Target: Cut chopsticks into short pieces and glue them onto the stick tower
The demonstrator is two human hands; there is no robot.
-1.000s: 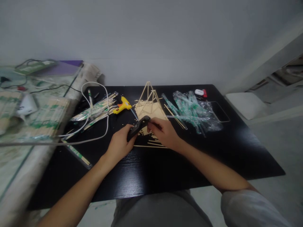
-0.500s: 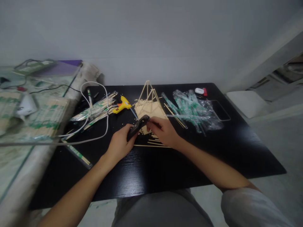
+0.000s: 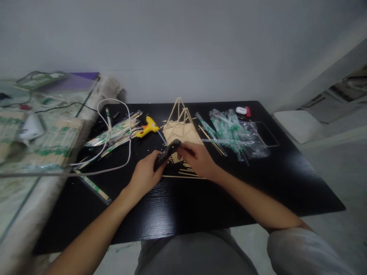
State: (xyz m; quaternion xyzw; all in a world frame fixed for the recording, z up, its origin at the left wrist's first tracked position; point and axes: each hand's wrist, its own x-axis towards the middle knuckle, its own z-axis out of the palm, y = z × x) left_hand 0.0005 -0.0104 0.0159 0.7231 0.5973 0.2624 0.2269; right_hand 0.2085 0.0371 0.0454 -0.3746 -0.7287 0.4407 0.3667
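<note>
Your left hand [image 3: 145, 173] is closed around the handle of a black tool [image 3: 168, 152]. Your right hand [image 3: 197, 160] meets its tip with bunched fingers, and I cannot tell what they pinch. Both hover over loose sticks [image 3: 183, 173] on the table [image 3: 200, 206], near the stick frame [image 3: 180, 114]. Nothing has moved over the last second, and the hold stays steady.

Barely any shift: right hand [image 3: 196, 159] a touch closer to the dark tool [image 3: 167, 152] than a second ago.
</note>
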